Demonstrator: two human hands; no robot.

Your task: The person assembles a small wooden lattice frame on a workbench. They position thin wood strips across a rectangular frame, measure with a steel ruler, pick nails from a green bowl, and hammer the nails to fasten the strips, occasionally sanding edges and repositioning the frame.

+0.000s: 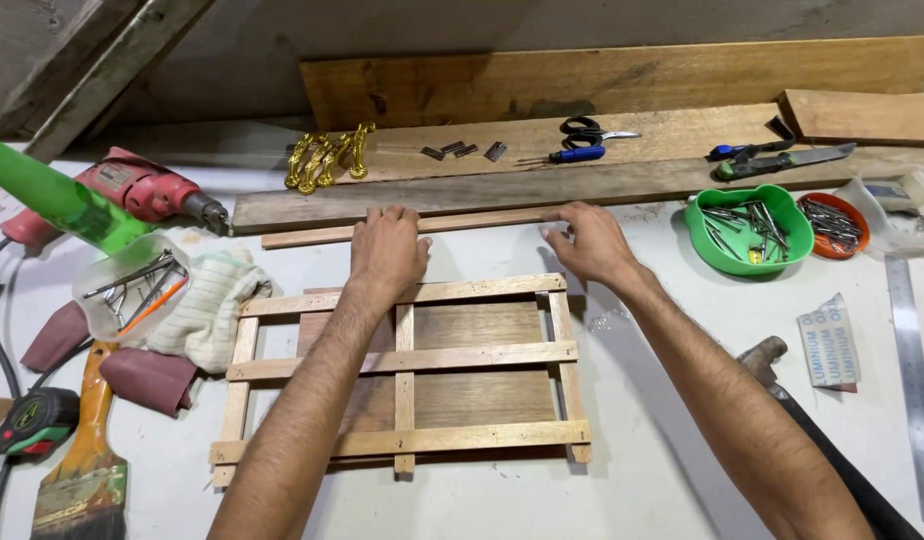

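A thin wooden strip (472,221) lies across the white bench, just behind a small slatted wooden frame (412,360). My left hand (387,250) rests on the strip's left part with fingers curled over it. Over the strip's right end sits my right hand (590,243), thumb below and fingers on top. The frame lies flat over a darker board (472,330), under my left forearm.
A red drill (132,190), a plastic cup of nails (132,285), a cloth, a paintbrush (82,470) and a tape measure sit left. Planks, gold handles (327,155), scissors (587,130) behind. A green nail bowl (747,230), a steel ruler (912,370) and a hammer (782,370) are right.
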